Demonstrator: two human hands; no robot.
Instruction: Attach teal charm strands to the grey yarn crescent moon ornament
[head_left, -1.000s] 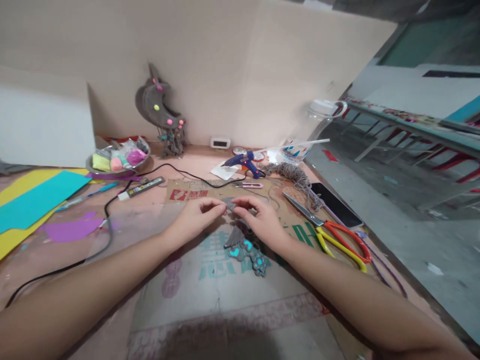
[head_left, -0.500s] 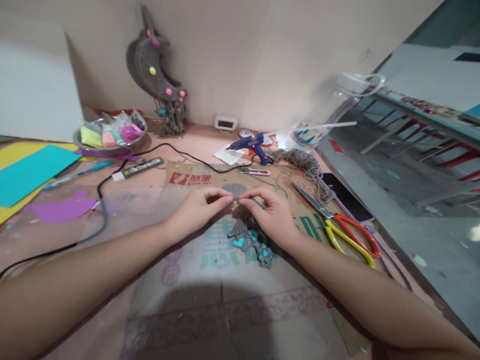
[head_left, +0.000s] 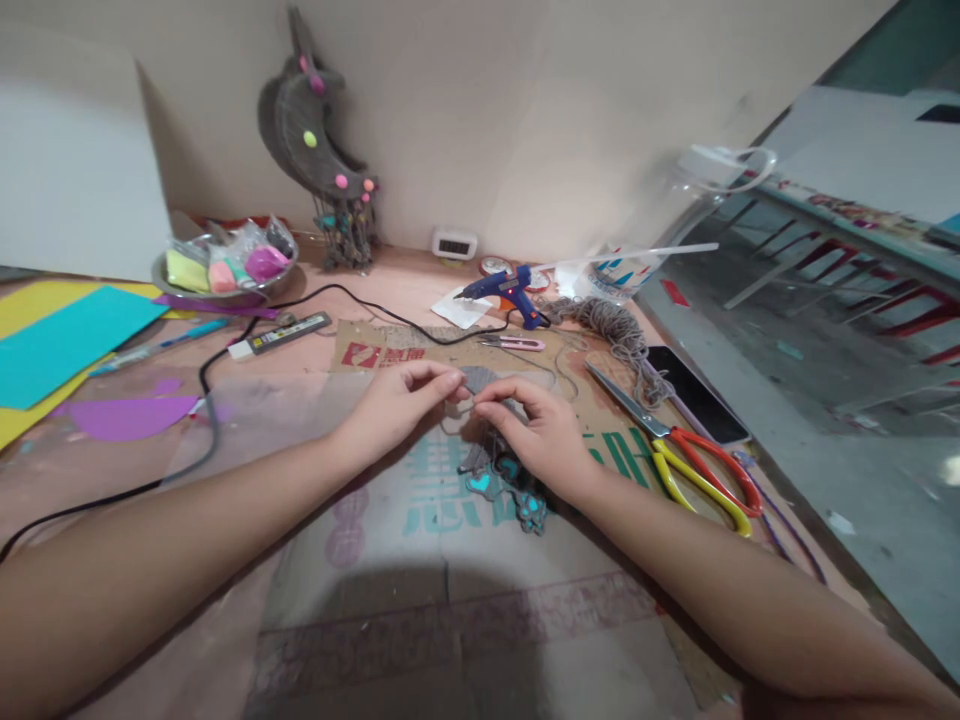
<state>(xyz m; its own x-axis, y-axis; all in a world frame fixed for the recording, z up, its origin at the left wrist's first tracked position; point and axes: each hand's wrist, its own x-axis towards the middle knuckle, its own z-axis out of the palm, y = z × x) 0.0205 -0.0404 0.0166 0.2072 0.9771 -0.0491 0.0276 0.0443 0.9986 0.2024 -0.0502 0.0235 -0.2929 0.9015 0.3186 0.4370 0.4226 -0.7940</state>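
Note:
My left hand (head_left: 394, 405) and my right hand (head_left: 536, 430) face each other over the cardboard, both closed in a pinch. Thin grey yarn (head_left: 471, 391) runs between their fingertips; its knots or ends are too small to make out. Just behind the fingers lies a grey piece with a rounded edge (head_left: 478, 376), partly covered. Below my right hand, grey charms lie on the cardboard: a turquoise heart (head_left: 480, 484) and a flower with turquoise spots (head_left: 532, 512). My palm hides part of this cluster.
A blue glue gun (head_left: 504, 288), small pink snips (head_left: 511, 343) and a grey yarn bundle (head_left: 611, 325) lie behind my hands. Large scissors (head_left: 679, 450) and a phone (head_left: 697, 395) are at right. A black cable (head_left: 206, 390) crosses the left. A moon decoration (head_left: 307, 130) leans on the wall.
My left fingertips have lifted slightly and drawn a little apart from the right ones, with yarn now showing between them. The right hand has barely moved.

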